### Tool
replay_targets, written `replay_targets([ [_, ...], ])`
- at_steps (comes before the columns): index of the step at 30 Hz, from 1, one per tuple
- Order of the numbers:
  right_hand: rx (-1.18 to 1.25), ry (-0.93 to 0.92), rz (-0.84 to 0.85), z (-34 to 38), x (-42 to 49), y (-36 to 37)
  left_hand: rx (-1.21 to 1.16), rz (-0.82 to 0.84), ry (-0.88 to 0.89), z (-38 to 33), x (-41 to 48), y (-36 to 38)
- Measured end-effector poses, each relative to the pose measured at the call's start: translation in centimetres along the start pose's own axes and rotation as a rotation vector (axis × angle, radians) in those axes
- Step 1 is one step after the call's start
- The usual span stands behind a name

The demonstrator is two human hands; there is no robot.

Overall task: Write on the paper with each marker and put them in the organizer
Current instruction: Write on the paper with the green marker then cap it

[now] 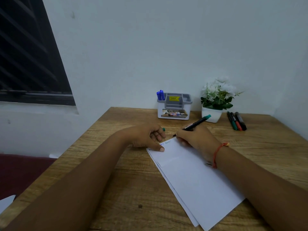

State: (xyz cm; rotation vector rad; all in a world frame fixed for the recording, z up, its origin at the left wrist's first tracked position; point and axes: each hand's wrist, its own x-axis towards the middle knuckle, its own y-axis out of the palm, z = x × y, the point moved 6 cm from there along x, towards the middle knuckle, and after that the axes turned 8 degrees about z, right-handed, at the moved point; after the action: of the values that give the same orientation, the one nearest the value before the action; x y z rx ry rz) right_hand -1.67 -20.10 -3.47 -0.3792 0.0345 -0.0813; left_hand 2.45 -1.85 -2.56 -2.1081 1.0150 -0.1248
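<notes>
The fingers of the right hand are curled round a black marker in a writing grip; the marker slants up and away to the right, its teal end pointing toward the back of the table, its dark tip down at the far edge of the paper, though whether the tip touches the sheet cannot be told; a few words of blue writing lie on the paper just beside the tip. The left hand has its fingers folded in on a small green cap, of which only the end pokes out past the knuckles; its thumb is stretched flat and presses down the paper's far left corner. The paper is a small stack of white sheets, laid at a slant, running from between the hands toward the near right; the right wrist, which wears an orange thread, rests on it. Both forearms lie over the wooden table. At the back, against the wall, stands the white and grey organizer; two blue markers stand upright in its left compartment. Just right of it is a white pot of white flowers; right of the pot three markers lie side by side on the table, green, red and black, well apart from the hands. A dark window fills the upper left.
</notes>
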Motion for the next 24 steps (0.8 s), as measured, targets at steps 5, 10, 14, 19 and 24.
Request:
replay_targets([
  [5, -0.027, -0.029, 0.013, 0.33, -0.17, 0.03, 0.013, 0.007, -0.018, -0.08, 0.02, 0.06],
  [10, -0.127, -0.025, 0.026, 0.04, 0.17, 0.01, 0.000, 0.010, -0.016, -0.01, 0.02, 0.01],
  [14, -0.180, -0.054, 0.021, 0.25, 0.02, 0.23, -0.004, 0.008, -0.012, 0.08, 0.06, 0.04],
  [19, -0.238, -0.037, 0.005, 0.22, 0.19, 0.27, -0.008, 0.006, -0.004, 0.16, 0.01, 0.10],
  [24, -0.258, -0.053, -0.006, 0.29, 0.14, 0.24, -0.002, 0.003, -0.003, 0.15, 0.07, 0.05],
])
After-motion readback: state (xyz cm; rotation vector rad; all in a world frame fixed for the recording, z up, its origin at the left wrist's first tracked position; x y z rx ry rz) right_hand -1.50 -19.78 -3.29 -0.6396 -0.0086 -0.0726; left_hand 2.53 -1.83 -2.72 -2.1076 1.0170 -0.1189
